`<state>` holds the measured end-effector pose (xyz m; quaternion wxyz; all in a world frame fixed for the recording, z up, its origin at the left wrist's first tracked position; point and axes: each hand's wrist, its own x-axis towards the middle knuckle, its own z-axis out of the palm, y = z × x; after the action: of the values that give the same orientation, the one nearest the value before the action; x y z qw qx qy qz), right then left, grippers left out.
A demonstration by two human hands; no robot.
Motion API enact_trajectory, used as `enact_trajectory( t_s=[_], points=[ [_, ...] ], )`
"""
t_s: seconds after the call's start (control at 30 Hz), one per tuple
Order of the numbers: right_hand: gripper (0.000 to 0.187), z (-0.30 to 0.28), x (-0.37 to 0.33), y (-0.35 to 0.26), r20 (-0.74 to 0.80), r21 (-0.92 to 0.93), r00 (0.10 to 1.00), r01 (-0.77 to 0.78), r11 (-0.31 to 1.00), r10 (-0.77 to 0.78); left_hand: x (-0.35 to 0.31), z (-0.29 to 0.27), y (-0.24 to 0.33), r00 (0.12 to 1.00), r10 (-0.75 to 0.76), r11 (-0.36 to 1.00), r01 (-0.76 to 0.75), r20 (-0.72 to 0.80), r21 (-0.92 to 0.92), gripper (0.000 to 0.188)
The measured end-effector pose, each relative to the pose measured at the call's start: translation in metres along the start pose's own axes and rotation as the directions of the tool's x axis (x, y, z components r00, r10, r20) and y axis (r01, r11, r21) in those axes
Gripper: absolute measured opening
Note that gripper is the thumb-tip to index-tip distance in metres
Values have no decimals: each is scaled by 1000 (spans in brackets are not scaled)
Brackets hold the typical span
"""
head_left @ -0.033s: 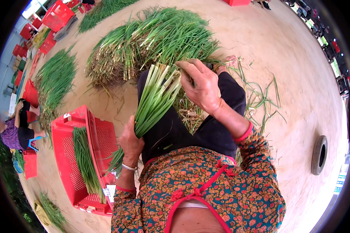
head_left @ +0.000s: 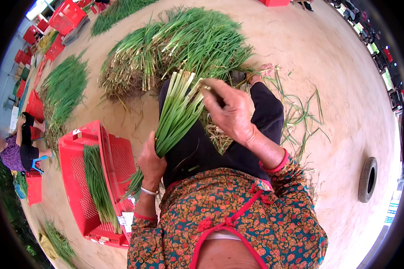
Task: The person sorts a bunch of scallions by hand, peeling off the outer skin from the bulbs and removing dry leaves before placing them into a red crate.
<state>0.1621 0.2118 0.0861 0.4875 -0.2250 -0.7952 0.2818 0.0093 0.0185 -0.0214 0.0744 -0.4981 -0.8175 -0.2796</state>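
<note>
Holding a bunch of long green stalks with pale white ends (head_left: 177,119), centre frame: left hand (head_left: 151,159), grip clamped round the green part. Right hand (head_left: 229,110) at the pale ends, fingers curled; can't tell if grip is closed on a stalk. Green stalk heap (head_left: 197,42) on tan floor (head_left: 330,179), upper centre. Red perforated plastic crate (head_left: 72,172), lower left, green bundle (head_left: 98,184) inside.

A person (head_left: 28,158) in a purple top (head_left: 10,154) is sitting on a blue stool (head_left: 39,159) at left; a tire (head_left: 363,181) is resting at right.
</note>
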Motion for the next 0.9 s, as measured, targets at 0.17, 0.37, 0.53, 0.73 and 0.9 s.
enact_trajectory(
  t_s=[0.17, 0.37, 0.53, 0.73, 0.9],
  points=[
    [22, 36, -25, 27, 397, 158, 810, -523, 838, 431, -1, -3, 4, 1000, -10, 1000, 9, 17, 20, 60],
    [22, 50, -27, 19, 533, 297, 594, -798, 524, 602, -1, 0, 3, 999, -12, 1000, 11, 33, 23, 58],
    [18, 55, -43, 26, 437, 366, 716, -694, 620, 544, 2, 3, -3, 1000, 29, 999, -29, -4, -17, 55],
    [19, 8, -27, -6, 697, 499, 421, -866, 28, 581, 8, 0, -5, 998, 58, 998, -58, 9, -32, 54],
    [17, -57, 1, -2, 643, 724, 619, -683, -94, 450, 6, -2, -14, 999, 54, 998, -54, 4, -13, 55]
  ],
)
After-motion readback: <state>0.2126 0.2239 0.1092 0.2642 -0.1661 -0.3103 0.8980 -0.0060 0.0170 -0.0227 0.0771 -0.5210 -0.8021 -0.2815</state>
